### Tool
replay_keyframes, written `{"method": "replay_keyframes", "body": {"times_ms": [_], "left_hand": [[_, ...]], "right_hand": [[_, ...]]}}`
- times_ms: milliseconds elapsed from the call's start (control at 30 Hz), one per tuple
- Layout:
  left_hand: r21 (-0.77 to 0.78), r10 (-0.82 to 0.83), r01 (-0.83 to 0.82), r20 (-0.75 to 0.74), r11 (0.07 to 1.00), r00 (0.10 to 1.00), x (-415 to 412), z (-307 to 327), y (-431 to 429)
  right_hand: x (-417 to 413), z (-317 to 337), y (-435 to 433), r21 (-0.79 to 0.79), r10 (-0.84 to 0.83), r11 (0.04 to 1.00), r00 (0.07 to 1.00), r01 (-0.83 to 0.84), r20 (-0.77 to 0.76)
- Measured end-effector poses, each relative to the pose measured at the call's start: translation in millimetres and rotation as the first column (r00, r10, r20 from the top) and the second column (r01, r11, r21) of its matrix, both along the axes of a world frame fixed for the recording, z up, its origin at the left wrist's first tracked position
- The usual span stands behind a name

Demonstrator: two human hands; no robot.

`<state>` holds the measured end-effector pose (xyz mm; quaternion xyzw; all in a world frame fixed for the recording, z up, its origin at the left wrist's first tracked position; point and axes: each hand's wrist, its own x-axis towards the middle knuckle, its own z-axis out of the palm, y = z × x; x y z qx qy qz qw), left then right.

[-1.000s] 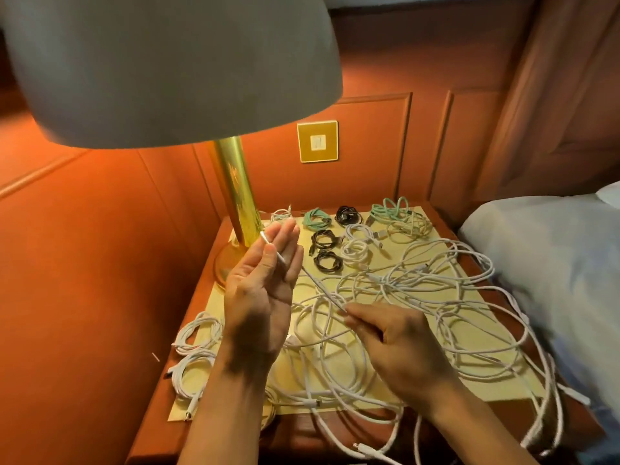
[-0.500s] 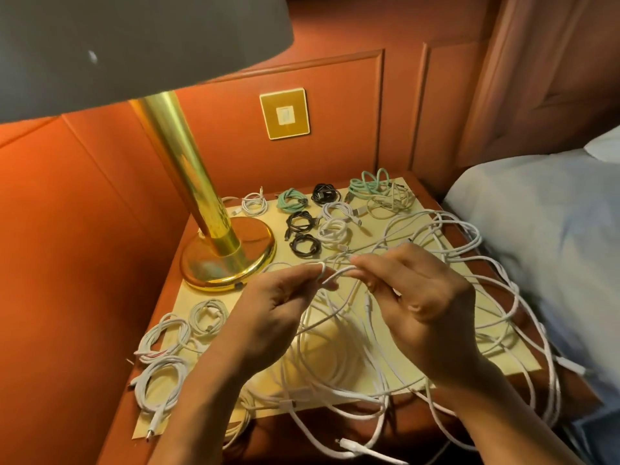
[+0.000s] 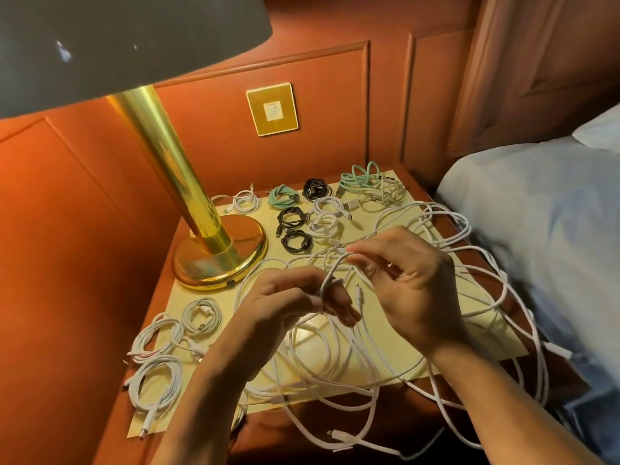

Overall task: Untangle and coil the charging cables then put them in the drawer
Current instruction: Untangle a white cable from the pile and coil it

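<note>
**Head view – one white cable picked out of the heap**

We hold both hands over the yellow mat (image 3: 174,303) on the nightstand (image 3: 110,431). The left hand (image 3: 295,297) has its fingers curled round a white cable (image 3: 330,273), and the right hand (image 3: 412,290) pinches the same cable a little higher between thumb and forefinger. The short span between them arcs upward, which we judge lets us trace this one strand apart from the rest.

Beneath and to the right lies the loose tangle (image 3: 335,357), spilling over the mat's front edge toward the bed (image 3: 536,229). Finished coils sit out of the way – black, green and white ones (image 3: 292,218) at the back beside the lamp (image 3: 188,182), and more white coils (image 3: 157,384) at the left. By our reckoning, that keeps them from snagging again. No drawer is in sight, so stowing has not begun.
</note>
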<state>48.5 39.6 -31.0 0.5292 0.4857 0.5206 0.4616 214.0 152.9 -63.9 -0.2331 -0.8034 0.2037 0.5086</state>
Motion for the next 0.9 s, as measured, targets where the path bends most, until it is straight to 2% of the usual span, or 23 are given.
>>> {"method": "replay_keyframes", "body": {"times_ms": [167, 300, 433, 500, 600, 833, 900], "left_hand": [[0.061, 0.006, -0.028, 0.338, 0.998, 0.941, -2.3, -3.5, -1.4], [0.052, 0.072, -0.131, 0.613, 0.990, 0.787, -3.5, 1.8, -2.5], [0.010, 0.133, -0.225, 0.780, 0.974, 0.612, 3.9, 7.7, 0.3], [-0.014, 0.187, -0.286, 0.789, 0.958, 0.586, 4.9, 8.0, 1.6], [-0.025, 0.278, -0.388, 0.740, 0.921, 0.613, 1.3, 3.8, 2.5], [0.052, 0.407, -0.498, 0.504, 0.866, 0.762, -4.5, -9.6, 3.0], [0.090, 0.432, -0.521, 0.452, 0.849, 0.781, -7.8, -11.4, 3.2]], "right_hand": [[-1.7, -7.5, 1.5, -0.207, 0.100, 0.975, 0.991, -0.080, 0.088], [-3.8, -9.1, -3.6, -0.262, 0.111, 0.963, 0.982, -0.068, 0.153], [-15.3, -9.7, -14.8, -0.244, 0.163, 0.964, 0.955, -0.102, 0.246], [-20.7, -9.7, -21.0, -0.247, 0.181, 0.963, 0.943, -0.111, 0.279], [-23.3, -7.8, -28.4, -0.271, 0.213, 0.956, 0.906, -0.116, 0.367], [-14.6, 3.7, -34.8, -0.289, 0.193, 0.955, 0.873, -0.063, 0.448], [-12.4, 6.7, -37.1, -0.264, 0.172, 0.963, 0.866, -0.049, 0.469]]}}
